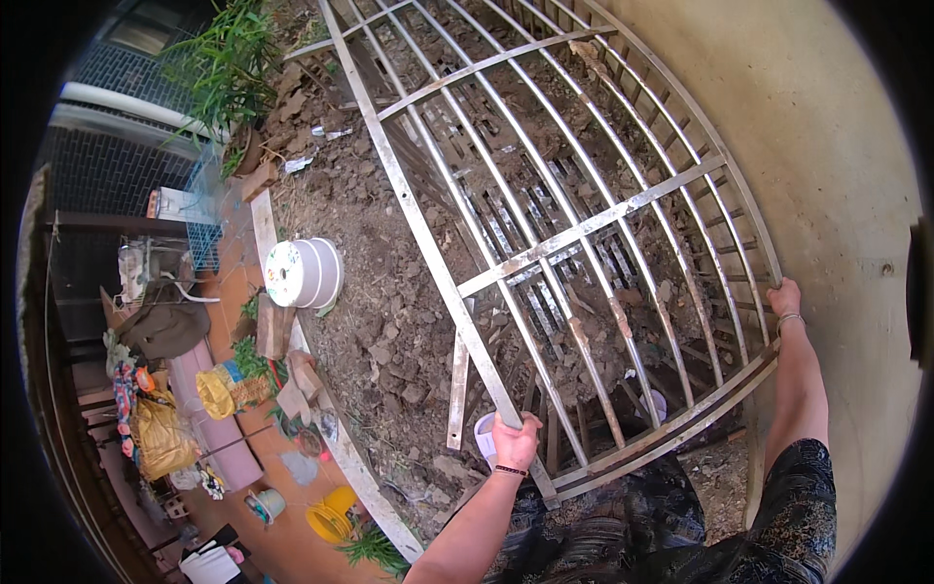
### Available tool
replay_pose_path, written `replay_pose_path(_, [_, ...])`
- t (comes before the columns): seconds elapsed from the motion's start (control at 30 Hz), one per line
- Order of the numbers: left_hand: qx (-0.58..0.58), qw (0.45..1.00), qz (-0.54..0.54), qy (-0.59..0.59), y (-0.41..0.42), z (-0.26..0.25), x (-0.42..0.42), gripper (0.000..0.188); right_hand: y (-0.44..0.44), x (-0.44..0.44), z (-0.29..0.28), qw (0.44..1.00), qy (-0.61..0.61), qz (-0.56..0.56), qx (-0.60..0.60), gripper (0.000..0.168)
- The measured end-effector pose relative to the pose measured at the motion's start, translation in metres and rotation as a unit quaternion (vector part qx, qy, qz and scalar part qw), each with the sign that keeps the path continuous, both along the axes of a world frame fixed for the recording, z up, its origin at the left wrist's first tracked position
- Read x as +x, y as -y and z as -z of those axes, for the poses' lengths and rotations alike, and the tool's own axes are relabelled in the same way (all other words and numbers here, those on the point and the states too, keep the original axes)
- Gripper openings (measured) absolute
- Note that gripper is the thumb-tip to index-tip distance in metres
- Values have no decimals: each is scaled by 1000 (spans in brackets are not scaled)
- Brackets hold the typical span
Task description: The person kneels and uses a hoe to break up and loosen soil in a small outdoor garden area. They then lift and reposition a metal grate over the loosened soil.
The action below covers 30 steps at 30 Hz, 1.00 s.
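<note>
Both of my hands hold a large metal grille of long rails and crossbars, marked with rust and dirt, which lies before me over lumpy brown soil. My left hand is closed around the left side rail near its near end. My right hand grips the right outer rail close to the wall. Between the rails, slats and other bars show below the grille. A loose flat metal bar points down beside the left rail. White-purple footwear shows in part by my left hand and under the grille's near end.
A plain wall runs along the right. On the left, a pale ledge edges the soil, with a white bucket beside it. Bricks, a yellow container, a small pail and sacks stand near or on the tiled floor. Leafy plants grow at the top.
</note>
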<state>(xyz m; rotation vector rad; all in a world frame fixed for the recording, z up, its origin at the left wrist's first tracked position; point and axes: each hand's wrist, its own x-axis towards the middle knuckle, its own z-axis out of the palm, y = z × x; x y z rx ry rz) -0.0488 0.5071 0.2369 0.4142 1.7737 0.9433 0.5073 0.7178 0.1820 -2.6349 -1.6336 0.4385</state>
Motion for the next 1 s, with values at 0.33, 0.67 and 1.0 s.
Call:
replay_pose_path(0.33, [3,998,29,58,17,29,-55,23,21,-44,-56,999,51,-13,4,27])
replay_pose_path(0.67, [-10,999,32,23,13,10,-28,12,22,-21,-29,999,7,39,4,25])
replay_pose_path(1.0, [6,994,51,-99,24,42,-18,6,20,-50,-32,998,55,0,-13,38])
